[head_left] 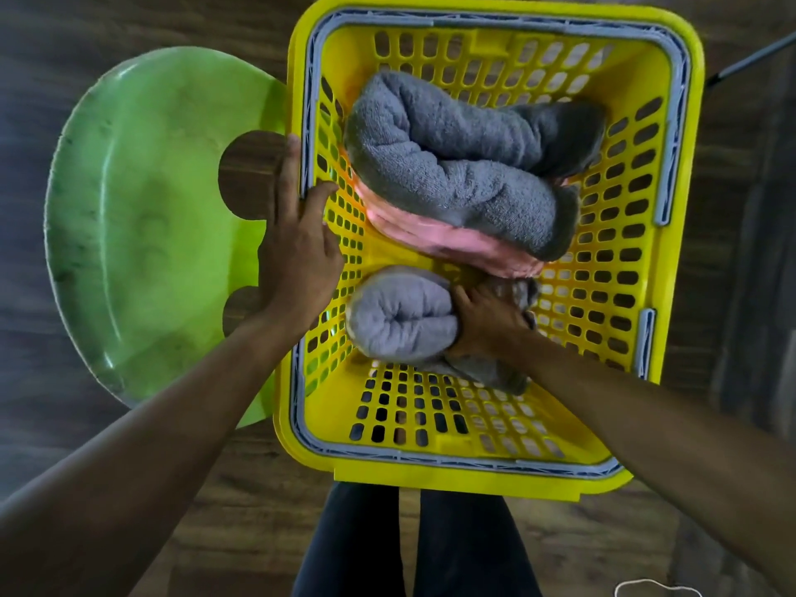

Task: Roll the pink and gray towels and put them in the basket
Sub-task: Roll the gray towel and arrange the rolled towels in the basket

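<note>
Your left hand (297, 252) lies with straight fingers on the left rim of the yellow basket (430, 473), thumb over the edge. Your right hand (486, 323) is inside, fingers curled round a rolled light gray towel (400, 316) near the front wall. Behind it, a pink towel (456, 243) lies under a rolled dark gray towel (465, 165). Bare basket bottom shows at the front and right. A green plastic seat (142, 217) meets the basket's left side, with wooden floor (86, 58) around.

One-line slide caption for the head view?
Right hand grips a rolled light-gray towel in the yellow basket, near a dark-gray towel and pink towel; left hand on rim.
</note>
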A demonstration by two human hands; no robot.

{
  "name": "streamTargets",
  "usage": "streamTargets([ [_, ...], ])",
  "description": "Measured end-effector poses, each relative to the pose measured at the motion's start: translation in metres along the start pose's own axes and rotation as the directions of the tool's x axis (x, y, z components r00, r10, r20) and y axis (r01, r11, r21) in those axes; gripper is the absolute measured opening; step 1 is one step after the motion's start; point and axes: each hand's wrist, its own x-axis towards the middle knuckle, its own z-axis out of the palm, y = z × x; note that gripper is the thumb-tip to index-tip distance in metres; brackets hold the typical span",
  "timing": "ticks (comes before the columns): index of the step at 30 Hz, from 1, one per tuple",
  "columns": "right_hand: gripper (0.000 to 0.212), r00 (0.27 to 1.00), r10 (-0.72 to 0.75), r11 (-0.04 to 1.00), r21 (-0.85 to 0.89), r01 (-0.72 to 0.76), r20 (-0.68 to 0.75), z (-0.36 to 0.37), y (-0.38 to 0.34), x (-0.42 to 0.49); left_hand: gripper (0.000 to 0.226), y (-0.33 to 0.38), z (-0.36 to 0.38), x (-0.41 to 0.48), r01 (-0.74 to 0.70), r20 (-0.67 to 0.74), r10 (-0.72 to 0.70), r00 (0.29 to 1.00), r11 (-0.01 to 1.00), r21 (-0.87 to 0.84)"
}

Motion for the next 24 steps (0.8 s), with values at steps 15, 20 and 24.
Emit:
streamTargets([
  [15, 0.152, 0.938, 0.068, 0.991, -0.135, -0.023, 0.340, -0.006, 0.037, 0.035, 0.046, -0.001, 0.000, 0.000, -0.030, -0.013, 0.030, 0.999, 1.000, 0.005],
  [20, 0.146, 0.942, 0.106, 0.987, -0.147, -0.062, 0.319, 0.002, 0.030, 0.022, 0.044, -0.001, 0.000, 0.000, -0.020, -0.015, 0.020, 1.000, 1.000, 0.018],
  [24, 0.132, 0.974, 0.086, 0.993, -0.100, -0.066, 0.210, 0.001, 0.025, 0.013, 0.043, -0.001, 0.001, 0.000, -0.021, -0.008, 0.021, 1.000, 1.000, 0.015],
])
